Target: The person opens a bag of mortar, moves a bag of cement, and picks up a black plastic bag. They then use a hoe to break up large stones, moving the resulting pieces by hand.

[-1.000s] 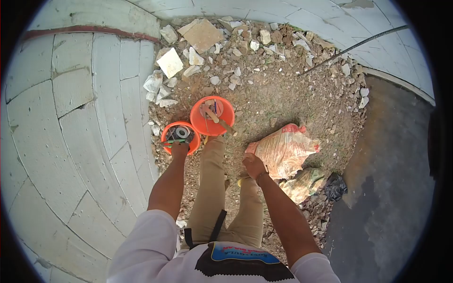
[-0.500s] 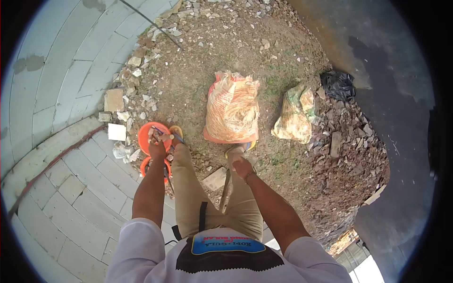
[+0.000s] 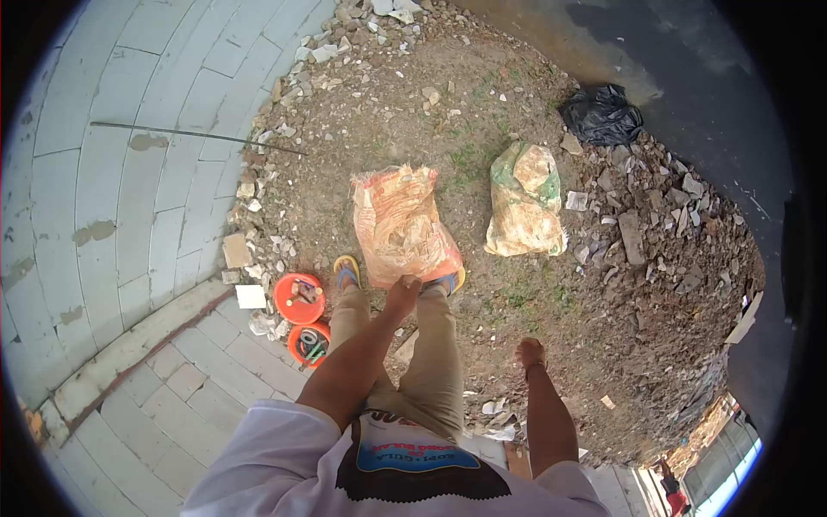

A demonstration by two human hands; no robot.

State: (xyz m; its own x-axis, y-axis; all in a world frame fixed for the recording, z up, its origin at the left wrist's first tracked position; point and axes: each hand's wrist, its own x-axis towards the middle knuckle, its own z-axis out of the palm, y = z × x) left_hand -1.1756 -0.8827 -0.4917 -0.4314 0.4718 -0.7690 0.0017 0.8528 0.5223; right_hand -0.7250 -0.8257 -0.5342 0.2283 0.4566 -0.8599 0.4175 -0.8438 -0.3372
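My left hand point(image 3: 405, 291) reaches across my legs to the near edge of a dirty orange-and-white woven sack point(image 3: 405, 228). Its fingers are curled, and whatever they may hold is hidden. Held out to the right above the soil, my right hand point(image 3: 530, 351) is closed in a fist with nothing visible in it. The sack lies between and just beyond my sandalled feet point(image 3: 346, 269). Left of my legs stand two orange buckets: the farther bucket point(image 3: 282, 289) contains tools with wooden handles, the nearer bucket point(image 3: 294, 346) a dark ring and a green piece.
A smaller green-and-white sack point(image 3: 525, 202) stands to the right, with a black plastic bag point(image 3: 603, 116) beyond it. Rubble point(image 3: 633, 241) is heaped at right. A grey block wall point(image 3: 129, 198) runs along the left, where a thin rod point(image 3: 198, 135) sticks out. A white tile point(image 3: 251, 296) lies by the buckets.
My left hand has left the farther bucket and swung right to the sack's edge. My right hand has moved away from my leg, out to the right. The view has shifted.
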